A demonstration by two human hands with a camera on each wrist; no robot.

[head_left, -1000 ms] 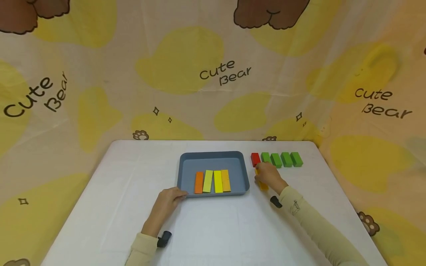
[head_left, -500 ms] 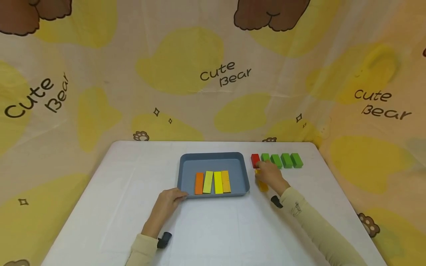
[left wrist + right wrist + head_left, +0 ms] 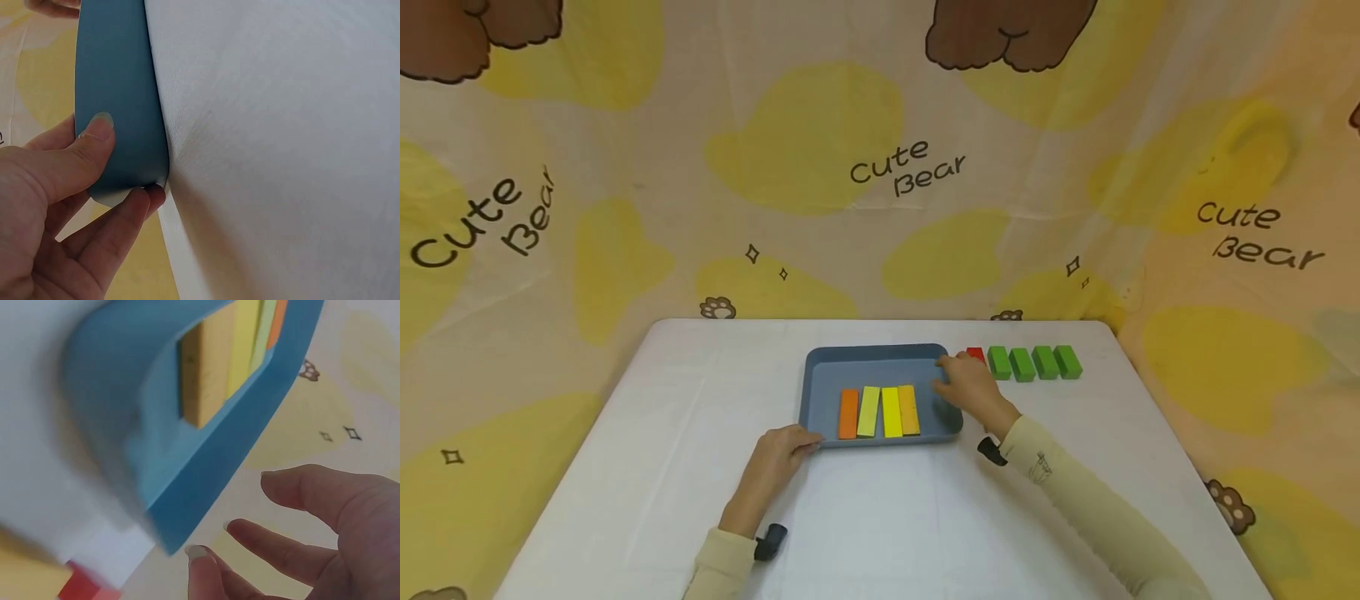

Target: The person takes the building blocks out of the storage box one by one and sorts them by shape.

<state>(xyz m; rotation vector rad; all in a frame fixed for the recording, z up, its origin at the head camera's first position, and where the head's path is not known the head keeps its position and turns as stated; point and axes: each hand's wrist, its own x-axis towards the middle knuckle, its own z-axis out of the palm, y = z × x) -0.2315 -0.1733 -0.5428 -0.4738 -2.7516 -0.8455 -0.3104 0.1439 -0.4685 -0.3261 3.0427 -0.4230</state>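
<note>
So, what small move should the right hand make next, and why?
Probably close the right hand gently on the far right corner of the tray: this hand is open, empty and near that corner, while the left hand grips the near left one, so the tray might stay steadier.

There are two hands point(image 3: 973, 387), one counter point(image 3: 880, 521), one tray point(image 3: 872, 372) holding four blocks point(image 3: 891, 412) and, outside it, four green blocks point(image 3: 1022, 364), one red block point(image 3: 975, 353), one yellow block point(image 3: 26, 575).
</note>
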